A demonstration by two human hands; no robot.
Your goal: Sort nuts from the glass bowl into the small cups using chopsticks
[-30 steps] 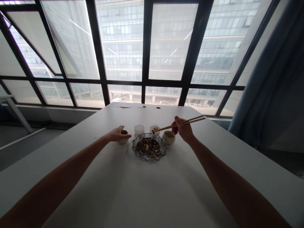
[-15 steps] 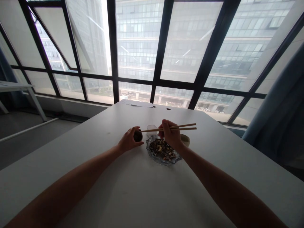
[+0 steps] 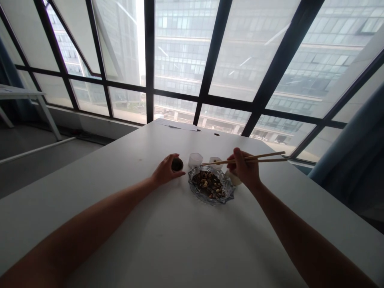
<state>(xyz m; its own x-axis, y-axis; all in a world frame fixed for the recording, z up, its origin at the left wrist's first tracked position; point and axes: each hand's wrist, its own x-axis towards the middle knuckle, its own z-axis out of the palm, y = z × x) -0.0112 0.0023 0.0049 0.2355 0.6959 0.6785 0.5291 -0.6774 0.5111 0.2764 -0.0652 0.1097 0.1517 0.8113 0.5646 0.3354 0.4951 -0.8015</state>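
Observation:
My left hand (image 3: 167, 170) curls round a small dark round cup (image 3: 177, 164), thumb and fingers on its sides. In my right hand (image 3: 245, 168) is a pair of chopsticks (image 3: 264, 157), held level with their tips pointing left above the far rim of a clear glass bowl (image 3: 196, 194). Mixed nuts and seeds (image 3: 209, 184) fill that bowl, which sits between my hands. Just behind it stand a small clear cup (image 3: 195, 159) and a second small white cup (image 3: 215, 161) with something small inside. A pale bowl (image 3: 233, 178) is partly hidden by my right hand.
All of this rests on a white table (image 3: 144, 240). Sheets of paper (image 3: 177, 125) and two dark round holes lie near its far edge. Tall framed windows rise behind, a blue curtain (image 3: 345, 136) hangs at the right, and another white table (image 3: 21, 94) stands at left.
My right hand has moved right with the chopsticks, their tips drawing away from the dark cup toward the glass bowl. The white cup behind is now uncovered. The whole view has shifted slightly.

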